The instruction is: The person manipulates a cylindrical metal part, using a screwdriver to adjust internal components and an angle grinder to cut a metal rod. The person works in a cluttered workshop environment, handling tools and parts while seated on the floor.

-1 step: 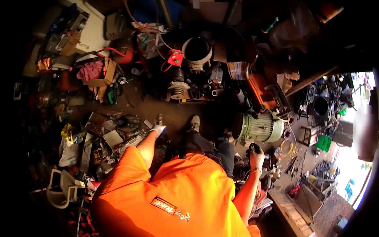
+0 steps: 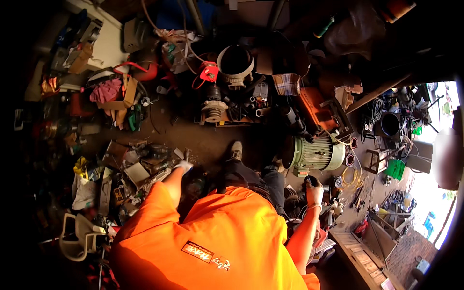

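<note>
My left hand [image 2: 183, 166], in what looks like a pale glove with some blue, reaches forward beside the scrap heap. Its fingers appear closed around a short, slim grey piece [image 2: 187, 154] that points away from me; its kind is too small to tell. Off to the right, my right hand [image 2: 314, 193] is held low near the green finned electric motor [image 2: 316, 153]. Its fingers curl round a small dark thing [image 2: 313, 181] that I cannot make out. A boot [image 2: 236, 150] stands on the dark floor between my hands.
A scrap heap [image 2: 137, 171] spreads at the left, with a white plastic chair [image 2: 79, 237] nearer me. Ahead are a ribbed pulley [image 2: 213, 111], a round pale housing [image 2: 236, 76] and an orange metal piece [image 2: 314, 109]. A yellow hose coil [image 2: 351, 178] lies right of the motor.
My left hand has drawn back and to the left, toward the scrap heap. The right hand keeps nearly the same place. The whole view has shifted slightly.
</note>
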A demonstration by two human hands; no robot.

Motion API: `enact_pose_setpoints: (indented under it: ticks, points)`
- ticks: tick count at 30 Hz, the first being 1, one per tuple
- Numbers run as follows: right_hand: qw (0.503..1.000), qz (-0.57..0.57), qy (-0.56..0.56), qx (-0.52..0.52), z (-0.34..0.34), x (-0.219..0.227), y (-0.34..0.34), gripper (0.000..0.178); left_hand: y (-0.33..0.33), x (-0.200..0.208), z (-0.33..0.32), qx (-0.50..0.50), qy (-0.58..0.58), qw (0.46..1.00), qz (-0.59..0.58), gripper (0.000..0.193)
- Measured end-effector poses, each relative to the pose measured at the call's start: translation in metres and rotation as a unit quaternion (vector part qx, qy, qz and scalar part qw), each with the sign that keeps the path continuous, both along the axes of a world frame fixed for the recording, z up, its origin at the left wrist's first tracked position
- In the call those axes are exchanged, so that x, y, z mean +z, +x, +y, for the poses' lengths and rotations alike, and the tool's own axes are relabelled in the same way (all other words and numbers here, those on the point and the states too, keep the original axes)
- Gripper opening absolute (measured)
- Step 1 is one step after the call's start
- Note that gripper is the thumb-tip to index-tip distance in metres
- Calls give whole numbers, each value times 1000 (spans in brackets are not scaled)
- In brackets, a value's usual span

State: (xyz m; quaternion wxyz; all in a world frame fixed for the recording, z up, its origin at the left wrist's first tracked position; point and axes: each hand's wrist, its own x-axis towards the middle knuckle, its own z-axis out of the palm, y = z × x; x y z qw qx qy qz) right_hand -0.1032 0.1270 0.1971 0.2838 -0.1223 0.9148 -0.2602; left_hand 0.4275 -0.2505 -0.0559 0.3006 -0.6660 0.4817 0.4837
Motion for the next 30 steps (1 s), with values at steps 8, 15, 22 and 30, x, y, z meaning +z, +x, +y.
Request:
enact_pose_setpoints:
  ticks: [8,15,22,30]
  points:
    - [993,53,80,-71,56,14,-19,41,29,86,41,-245,84,963,-73,39]
    - [998,-16,27,-47,36,-11,-31,46,-49,88,43,-167,20,986,1,38]
    - [992,-112,-15,-56,18,-38,-72,35,-146,158,33,122,23,987,103,23]
    - [986,-78,-54,139,-108,-134,-116,37,-256,184,58,379,125,891,215,26]
